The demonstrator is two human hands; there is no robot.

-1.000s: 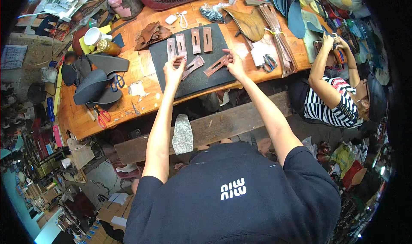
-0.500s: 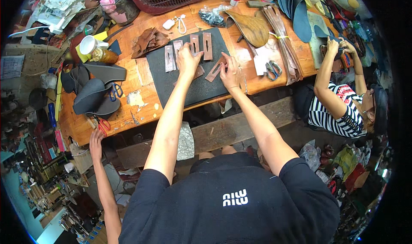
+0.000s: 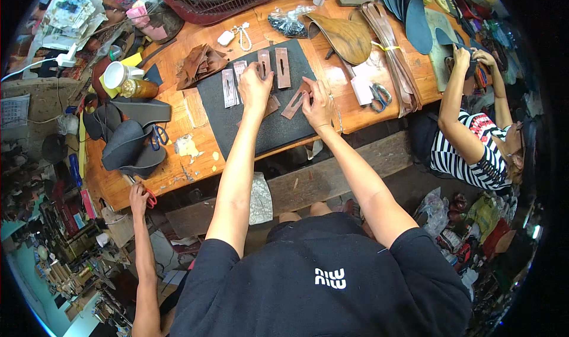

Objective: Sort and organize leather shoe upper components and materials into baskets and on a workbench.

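Observation:
Several brown leather strips with long slots lie on a black mat (image 3: 272, 138) on the wooden table. My left hand (image 3: 256, 89) reaches over the row, its finger and thumb closed about one slotted leather strip (image 3: 264, 57). Just right of it lies another slotted strip (image 3: 283, 67); to its left is a paler, shinier strip (image 3: 229, 88). A further strip, partly covered by my left hand, lies beneath my wrist. My right hand (image 3: 320, 105) pinches the upper end of a tilted slotted strip (image 3: 294, 105) near the mat's right side.
Leather scraps (image 3: 201, 66) are piled left of the mat. Rightward are a brown curved leather piece (image 3: 341, 38), bundled straps (image 3: 391, 58) and scissors (image 3: 380, 97). Another person's hand (image 3: 138, 198) holds red-handled scissors (image 3: 151, 199) at the left corner. A person in stripes (image 3: 468, 141) works at right.
At the table's left corner, the other person's hand has closed on the red-handled scissors. My hands stay over the strips with little movement; the whole view has shifted slightly.

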